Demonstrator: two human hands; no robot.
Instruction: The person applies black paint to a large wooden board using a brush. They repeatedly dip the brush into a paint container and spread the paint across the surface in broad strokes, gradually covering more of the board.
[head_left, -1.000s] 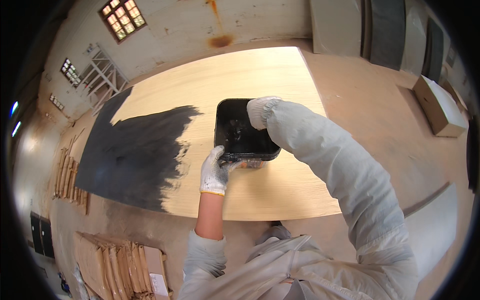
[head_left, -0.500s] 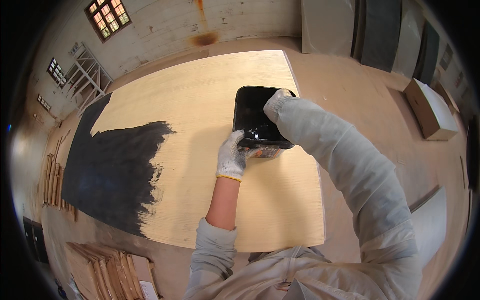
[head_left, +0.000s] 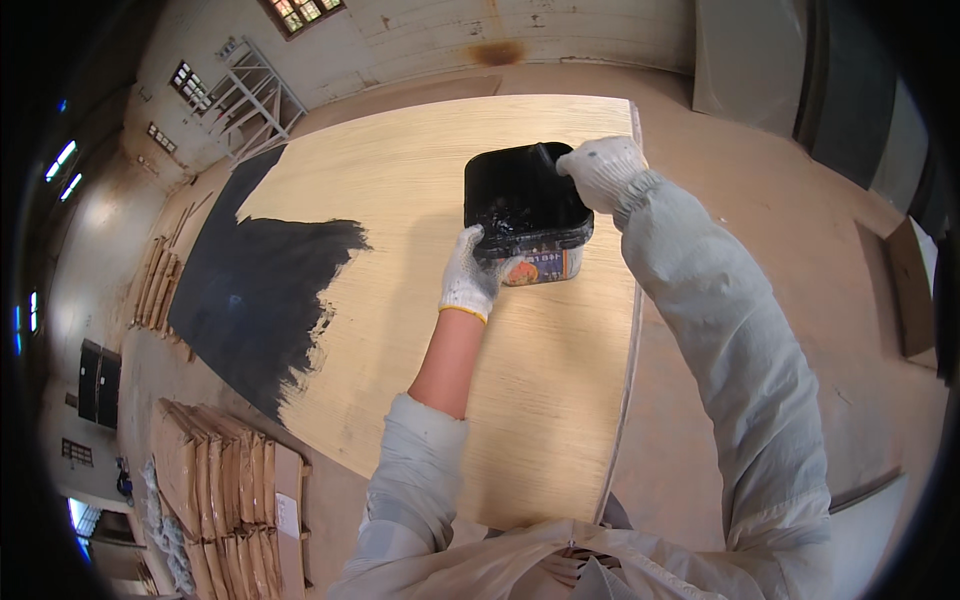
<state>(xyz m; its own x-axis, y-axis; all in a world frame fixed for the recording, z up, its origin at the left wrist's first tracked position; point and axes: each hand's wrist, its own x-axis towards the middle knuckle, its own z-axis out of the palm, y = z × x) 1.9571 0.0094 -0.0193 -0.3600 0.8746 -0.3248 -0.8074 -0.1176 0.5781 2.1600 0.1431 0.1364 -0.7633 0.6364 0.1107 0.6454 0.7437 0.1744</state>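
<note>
My left hand [head_left: 470, 275], in a white knitted glove with a yellow cuff edge, grips the near left side of a rectangular plastic tub [head_left: 540, 266]. Black paint [head_left: 510, 205] coats its inside. At the tub's far right rim is my right hand [head_left: 605, 170], also gloved, its fingers closed. From them a dark, flat-looking piece [head_left: 545, 158] reaches into the tub; its kind is hard to make out against the black. Below the tub lies a large pale wood-grain panel [head_left: 420, 190]. Black paint with a ragged edge covers the panel's left part [head_left: 255, 295].
Wrapped flat boards [head_left: 220, 480] stand stacked at the lower left. A white metal rack [head_left: 262, 100] is beyond the panel's far left corner. Large sheets [head_left: 750, 60] lean at the far right, with a box-like block [head_left: 910, 285] on the right floor.
My right hand has drawn back to the right, from over the tub to its outer rim, and a dark piece now shows at its fingers. The tub's printed side shows more. The whole view has shifted.
</note>
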